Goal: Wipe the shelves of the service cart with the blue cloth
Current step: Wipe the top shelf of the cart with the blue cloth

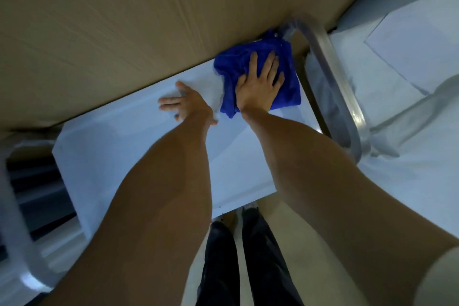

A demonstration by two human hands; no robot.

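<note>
A: Where's the blue cloth [260,74]?

B: At the far right corner of the white shelf [139,156], hard against the metal post [330,82]. The right hand [258,82] presses it flat with spread fingers; the left hand [185,103] rests open on the shelf, holding nothing.

A: What's the risk?

B: The cloth is bunched, so it may snag on the post or slip from under the palm. The shelf above [124,32] looks close, though the blur makes that uncertain; knuckles could knock it.

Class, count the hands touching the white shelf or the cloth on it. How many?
2. The right hand presses flat on the crumpled blue cloth near the shelf's far right corner; the left hand rests on the white cart shelf beside it.
</note>
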